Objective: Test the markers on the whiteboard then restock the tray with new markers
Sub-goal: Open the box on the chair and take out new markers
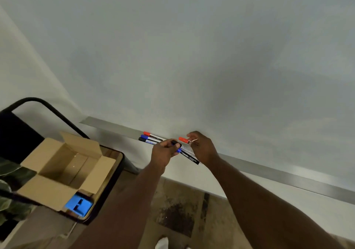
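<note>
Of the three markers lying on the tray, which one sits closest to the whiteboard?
The red-capped marker; the blue-capped marker and black-capped marker lie in front of it, nearer the front edge of the tray.

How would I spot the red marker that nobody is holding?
Look along the metal tray under the whiteboard to three markers lying together, beside the left hand. The red-capped marker lies nearest the board, behind the blue marker and black marker; the other red marker is held.
</note>
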A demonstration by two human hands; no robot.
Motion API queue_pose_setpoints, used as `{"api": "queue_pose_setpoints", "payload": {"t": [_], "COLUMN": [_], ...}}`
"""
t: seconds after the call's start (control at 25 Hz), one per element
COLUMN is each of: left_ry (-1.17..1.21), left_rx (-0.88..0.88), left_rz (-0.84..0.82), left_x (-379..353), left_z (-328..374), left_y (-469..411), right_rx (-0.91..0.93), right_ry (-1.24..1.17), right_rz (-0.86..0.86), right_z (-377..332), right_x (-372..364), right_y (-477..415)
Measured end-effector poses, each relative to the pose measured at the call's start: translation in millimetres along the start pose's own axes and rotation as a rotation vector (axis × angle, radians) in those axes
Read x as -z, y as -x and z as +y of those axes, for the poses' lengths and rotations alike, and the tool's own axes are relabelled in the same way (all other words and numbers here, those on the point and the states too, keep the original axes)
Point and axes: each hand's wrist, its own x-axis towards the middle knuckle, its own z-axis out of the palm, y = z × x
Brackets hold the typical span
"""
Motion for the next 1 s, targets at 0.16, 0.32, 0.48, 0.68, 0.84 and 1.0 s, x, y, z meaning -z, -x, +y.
{"api": "queue_pose_setpoints", "payload": {"t": [0.16,0.32,0.48,0.68,0.84,1.0], "left_ry": [0.040,0.014,-0.045,-0.303,-0.444,-0.511], "left_rx": [0.067,0.102,0.106,0.071,0.083,0.083], "left_rz": [0.042,0.093,0.126,0.143,0.218,0.200], "left_x": [-6,-6,0,3,-1,-7], "left_z": [-7,-15,-31,-54,-52,-46], "left_y": [-22,-53,-86,-108,-110,-107], "right_rx": [-0.075,-0.050,-0.074,-0.117,-0.117,-0.085], "right_ry": [0.047,0.173,0.260,0.312,0.348,0.303], "right_rz": [0.005,-0.022,-0.068,-0.036,-0.015,0.002], "right_z": [11,20,25,33,38,38], "right_x": [-6,-21,-40,-63,-73,-73], "right_y": [-18,-41,-56,-62,-65,-60]}}
